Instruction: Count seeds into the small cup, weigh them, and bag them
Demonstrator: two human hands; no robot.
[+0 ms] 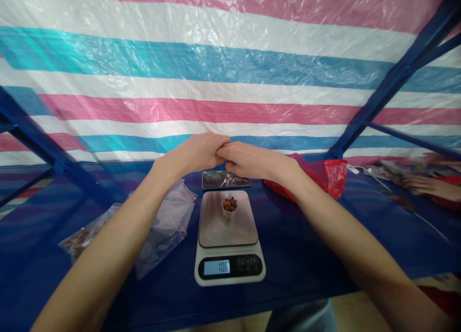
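My left hand and my right hand meet fingertip to fingertip in the air, both with fingers curled closed. Nothing shows between them; anything small there is hidden. They hover over a phone lying flat with a picture on its screen. Nearer to me stands a white kitchen scale with a metal plate. A small white cup of brown nuts sits on the plate. The display reads 10.6.
Clear zip bags lie left of the scale on the blue table. A red plastic bag lies to the right. Another person's hand rests at the far right. Blue frame bars and a striped tarp stand behind.
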